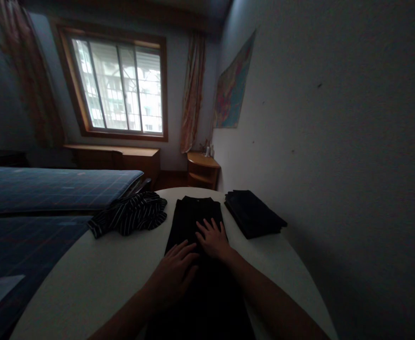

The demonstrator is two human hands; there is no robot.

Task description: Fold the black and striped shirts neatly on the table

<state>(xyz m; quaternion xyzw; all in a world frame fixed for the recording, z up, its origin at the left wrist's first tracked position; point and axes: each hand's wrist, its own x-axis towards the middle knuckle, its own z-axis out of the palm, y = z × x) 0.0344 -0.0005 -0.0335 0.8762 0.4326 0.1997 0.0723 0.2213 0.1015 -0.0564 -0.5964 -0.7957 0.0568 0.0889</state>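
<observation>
One long black cloth garment [193,222] lies flat in the middle of the round white bench [87,278]. The left hand [173,274] and right hand [212,238] press on it, fingers spread, holding nothing. A hard push could wrinkle it. Beside it: one folded black pile [253,212], one striped shirt [132,215].

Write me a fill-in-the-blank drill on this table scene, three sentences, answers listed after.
1. Both hands, the left hand and the right hand, lie flat on a long ____ garment.
2. The crumpled cloth left of that garment has a ____ pattern.
3. The folded dark stack lies on the side nearer the ____.

Missing words: black; striped; wall
</observation>
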